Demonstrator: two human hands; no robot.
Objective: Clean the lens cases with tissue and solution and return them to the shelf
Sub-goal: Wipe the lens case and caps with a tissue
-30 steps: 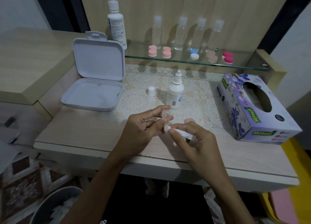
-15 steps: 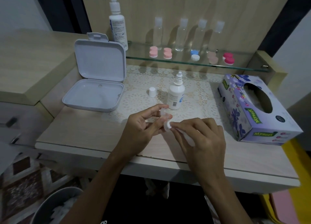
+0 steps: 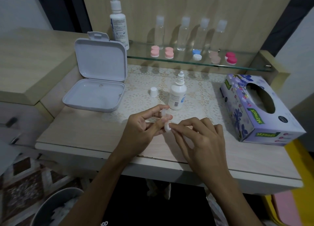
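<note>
My left hand pinches a small clear lens case between thumb and fingers, just above the table's front middle. My right hand holds a bit of white tissue at its fingertips, pressed against the lower cup of the case. Behind them an uncapped small solution bottle stands upright, its white cap to the left. Several lens cases sit on the glass shelf: two pink, one blue-and-white, one pale pink, one magenta.
An open white hinged box lies at the left. A purple tissue box sits at the right. A tall solution bottle and several clear bottles stand at the shelf's back. A bin holding used tissue is below left.
My right hand has turned from palm-side to back-up while rubbing the tissue on the case. My left hand keeps hold of the case in nearly the same place.
</note>
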